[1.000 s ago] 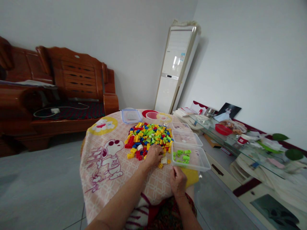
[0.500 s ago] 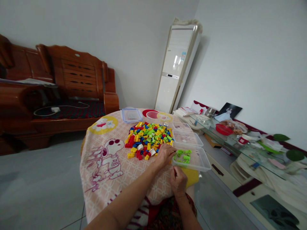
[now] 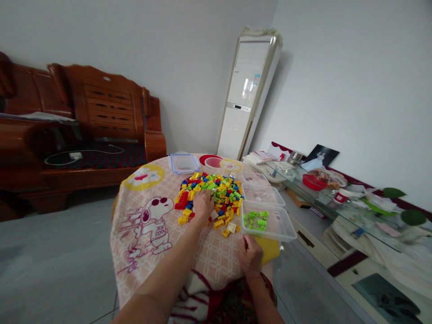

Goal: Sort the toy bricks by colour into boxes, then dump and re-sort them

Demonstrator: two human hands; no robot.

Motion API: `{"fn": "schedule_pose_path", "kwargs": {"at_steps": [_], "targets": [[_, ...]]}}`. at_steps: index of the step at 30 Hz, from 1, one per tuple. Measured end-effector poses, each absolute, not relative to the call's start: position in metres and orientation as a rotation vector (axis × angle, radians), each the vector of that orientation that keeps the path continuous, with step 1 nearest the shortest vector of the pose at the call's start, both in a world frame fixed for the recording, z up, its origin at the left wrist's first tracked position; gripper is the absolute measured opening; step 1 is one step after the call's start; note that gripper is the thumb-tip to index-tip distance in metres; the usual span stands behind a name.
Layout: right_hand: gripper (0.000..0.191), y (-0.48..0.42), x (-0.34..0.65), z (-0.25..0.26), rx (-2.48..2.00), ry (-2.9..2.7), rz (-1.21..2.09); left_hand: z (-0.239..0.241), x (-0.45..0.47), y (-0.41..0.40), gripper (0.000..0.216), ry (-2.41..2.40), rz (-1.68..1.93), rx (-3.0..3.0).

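Observation:
My left hand (image 3: 203,206) reaches into a heap of toy building bricks (image 3: 226,191) in red, yellow, blue, green and white. Its fingers are apart and bent down onto the bricks; the tips are partly hidden, and no held brick shows. My right hand (image 3: 251,255) rests as a loose fist on the table edge, just in front of a clear plastic box (image 3: 285,229), with nothing visible in it. Several light green bricks (image 3: 257,220) lie in the left part of that box. A white brick (image 3: 231,227) and some yellow ones lie at the near edge of the heap.
Behind the green bricks' box stand more clear containers (image 3: 265,194). A blue-rimmed clear lid or box (image 3: 184,163) and a pink round container (image 3: 213,162) sit at the table's back. A glass shelf (image 3: 310,193) with household items runs along the right; a wooden bench (image 3: 108,108) stands left.
My left hand has moved left from the clear box to the heap, uncovering white and yellow bricks at its near right edge. My right hand has stayed in place.

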State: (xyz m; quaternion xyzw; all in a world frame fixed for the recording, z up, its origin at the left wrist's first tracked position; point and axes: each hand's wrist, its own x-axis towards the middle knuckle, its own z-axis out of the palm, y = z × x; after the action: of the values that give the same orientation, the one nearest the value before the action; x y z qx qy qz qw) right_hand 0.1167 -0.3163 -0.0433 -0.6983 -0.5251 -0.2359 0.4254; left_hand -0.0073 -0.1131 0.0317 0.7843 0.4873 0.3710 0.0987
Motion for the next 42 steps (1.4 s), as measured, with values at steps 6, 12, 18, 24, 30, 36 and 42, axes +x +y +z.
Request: {"fn": "schedule_pose_path", "kwargs": {"at_steps": [6, 12, 18, 24, 30, 36, 42], "targets": [[0.034, -0.316, 0.116, -0.044, -1.758, -1.307, -0.579, 0.029, -0.009, -0.114, 0.021, 1.572, 0.884, 2.364], [0.034, -0.316, 0.118, -0.047, -1.755, -1.312, -0.586, 0.028, -0.003, -0.119, 0.018, 1.601, 0.877, 2.337], [0.034, -0.316, 0.118, -0.047, -1.764, -1.316, -0.569, 0.028, -0.005, -0.117, 0.018, 1.560, 0.897, 2.336], [0.035, -0.316, 0.118, -0.046, -1.769, -1.320, -0.581, 0.023, -0.007, -0.115, 0.022, 1.351, 1.117, 2.324], [0.034, -0.316, 0.118, -0.046, -1.742, -1.331, -0.597, 0.015, -0.008, -0.111, 0.024, 1.138, 1.367, 2.259], [0.035, -0.316, 0.119, -0.046, -1.738, -1.331, -0.608, 0.012, -0.003, -0.119, 0.023, 1.028, 1.459, 2.189], [0.036, -0.315, 0.118, -0.046, -1.748, -1.310, -0.604, 0.015, 0.013, -0.148, 0.024, 0.635, 1.396, 2.170]]}}
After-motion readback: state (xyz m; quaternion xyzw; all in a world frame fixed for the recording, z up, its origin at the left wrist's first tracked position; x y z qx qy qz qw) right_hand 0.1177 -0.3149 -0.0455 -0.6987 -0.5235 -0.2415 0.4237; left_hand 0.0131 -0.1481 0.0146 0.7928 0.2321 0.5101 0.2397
